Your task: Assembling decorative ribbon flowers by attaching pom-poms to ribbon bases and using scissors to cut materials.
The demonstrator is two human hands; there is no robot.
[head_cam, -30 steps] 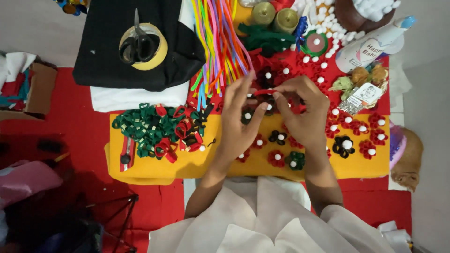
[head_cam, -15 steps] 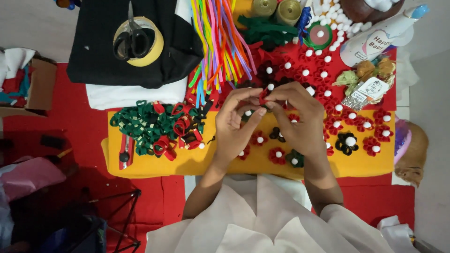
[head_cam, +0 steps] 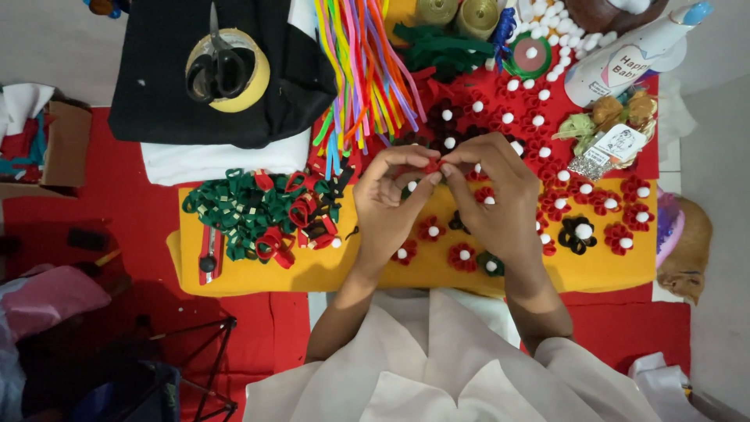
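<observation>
1. Right now my left hand (head_cam: 391,207) and right hand (head_cam: 496,199) meet fingertip to fingertip over the yellow felt sheet (head_cam: 351,273). Both pinch narrow on one small red piece (head_cam: 432,165), which sits dead centre between the thumbs.
2. Piece lies directly in the grip, no offset. Too small and too covered to call its long axis. Neither hand is nearer; they share it evenly.
3. Under and around my hands: finished red flowers (head_cam: 462,256) with white bead centres, looped petals, soft felt look. One black flower (head_cam: 578,233) off to the right.
4. Left of my left hand, well apart: pile of green and red felt loops (head_cam: 262,212), tangled. A red utility knife (head_cam: 208,254) lies just beside it, long axis running away from me.
5. Farther out: bundle of coloured pipe cleaners (head_cam: 367,66), fuzzy, fanned toward me.
6. Farthest: black cloth (head_cam: 156,101) with a tape roll (head_cam: 226,66), scissors (head_cam: 220,55) resting on top.
</observation>
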